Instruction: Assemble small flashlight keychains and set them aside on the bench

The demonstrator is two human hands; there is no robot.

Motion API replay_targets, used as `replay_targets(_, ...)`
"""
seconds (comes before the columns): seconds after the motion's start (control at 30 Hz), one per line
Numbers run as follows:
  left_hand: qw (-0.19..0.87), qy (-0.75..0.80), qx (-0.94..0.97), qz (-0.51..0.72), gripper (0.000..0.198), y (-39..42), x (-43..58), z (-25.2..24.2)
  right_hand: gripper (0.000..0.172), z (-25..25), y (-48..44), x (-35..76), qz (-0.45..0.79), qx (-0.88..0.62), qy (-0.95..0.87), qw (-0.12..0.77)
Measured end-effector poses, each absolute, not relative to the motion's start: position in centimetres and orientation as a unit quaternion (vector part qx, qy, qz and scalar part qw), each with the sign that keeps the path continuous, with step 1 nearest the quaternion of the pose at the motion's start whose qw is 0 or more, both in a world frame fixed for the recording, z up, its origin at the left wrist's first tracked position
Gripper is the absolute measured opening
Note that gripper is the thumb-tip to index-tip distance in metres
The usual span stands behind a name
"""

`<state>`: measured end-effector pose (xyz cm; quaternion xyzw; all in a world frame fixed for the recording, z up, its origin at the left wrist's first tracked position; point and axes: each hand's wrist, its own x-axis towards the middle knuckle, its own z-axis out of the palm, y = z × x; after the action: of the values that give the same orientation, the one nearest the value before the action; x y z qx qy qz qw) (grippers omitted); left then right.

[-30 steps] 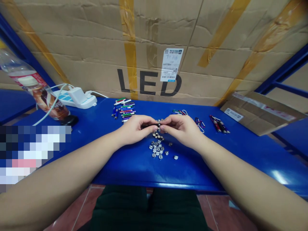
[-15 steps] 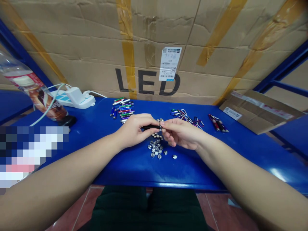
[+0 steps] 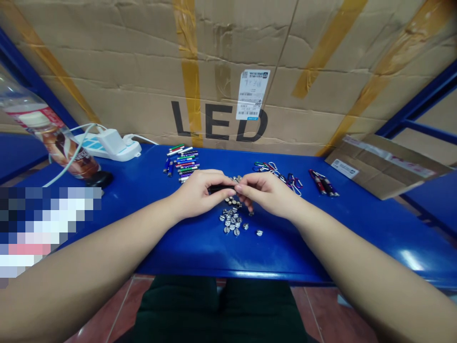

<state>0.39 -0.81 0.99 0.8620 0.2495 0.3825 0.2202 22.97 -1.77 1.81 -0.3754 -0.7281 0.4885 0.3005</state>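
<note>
Your left hand (image 3: 198, 195) grips a small black tube (image 3: 217, 189) at the middle of the blue table (image 3: 185, 252), its far end hidden by your right hand (image 3: 269, 193), whose hold you can't make out, just above slotted silver discs (image 3: 231, 218)

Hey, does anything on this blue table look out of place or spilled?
The clear plastic bottle looks odd: it leans steeply at the left end of the blue table instead of standing upright. Also, one slotted metal piece lies apart from the loose pile.
</note>
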Motion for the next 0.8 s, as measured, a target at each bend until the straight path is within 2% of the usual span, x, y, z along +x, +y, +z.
replay_targets(0.1, 0.308, 0.272, 0.842, 0.349, 0.02, -0.8, 0.3, 1.1, 0.039, 1.8, -1.6, 23.4, 0.428, -0.347, -0.776, 0.307)
replay_targets(0.17, 0.325, 0.265, 0.843, 0.338, 0.019, -0.8, 0.3, 1.2, 0.037, 1.8, -1.6, 23.4, 0.434, -0.345, -0.775, 0.305)
replay_targets(0.37, 0.171, 0.212, 0.863, 0.425, 0.012, -1.7, 0.6, 1.7, 0.045, 2.4, -2.2, 22.3, 0.703, -0.322, -0.555, 0.306)
replay_targets(0.5, 0.133, 0.214, 0.85, 0.462, 0.008, -2.4, 1.2, 1.9, 0.048, 2.6, -2.7, 21.6, 0.75, -0.31, -0.503, 0.297)
replay_targets(0.63, 0.138, 0.235, 0.847, 0.456, 0.005, -2.3, 1.1, 1.7, 0.049, 2.0, -2.9, 21.4, 0.638, -0.342, -0.606, 0.329)
replay_targets(0.8, 0.167, 0.294, 0.84, 0.423, 0.008, -2.0, 0.8, 1.6, 0.026, 2.0, -3.0, 22.0, 0.274, -0.337, -0.837, 0.332)
